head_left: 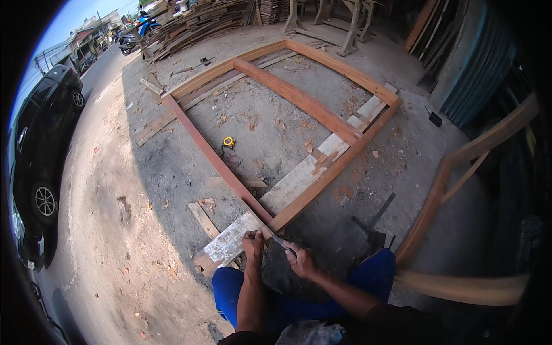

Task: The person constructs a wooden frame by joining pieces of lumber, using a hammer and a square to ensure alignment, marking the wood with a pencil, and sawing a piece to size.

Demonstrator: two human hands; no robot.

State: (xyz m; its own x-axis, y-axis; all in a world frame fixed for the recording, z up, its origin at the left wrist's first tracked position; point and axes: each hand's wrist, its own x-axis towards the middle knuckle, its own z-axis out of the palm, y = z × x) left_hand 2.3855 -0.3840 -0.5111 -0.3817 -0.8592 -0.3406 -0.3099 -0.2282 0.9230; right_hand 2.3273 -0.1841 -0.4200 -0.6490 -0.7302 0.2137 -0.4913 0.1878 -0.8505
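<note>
A large reddish wooden frame (pixel 322 198) with a crossbar lies on the ground in front of me. At its nearest corner my right hand (pixel 303 263) is wrapped round a slim, grey-bladed hand tool (pixel 278 238), whose exact kind I cannot make out. The tool's far end reaches the corner joint. Just left of that corner, my left hand (pixel 253 242) has its fingers pinched together against the frame's end; whatever they hold is hidden. Beneath the corner lies a white-stained board (pixel 230 237).
A yellow tape measure (pixel 229 142) lies inside the frame. Another wooden frame (pixel 428 213) stands at my right. Lumber is stacked (pixel 198 26) at the back, near wooden trestles (pixel 348 34). A black car (pixel 43 138) is on the left. Wood scraps (pixel 204 221) lie near the boards.
</note>
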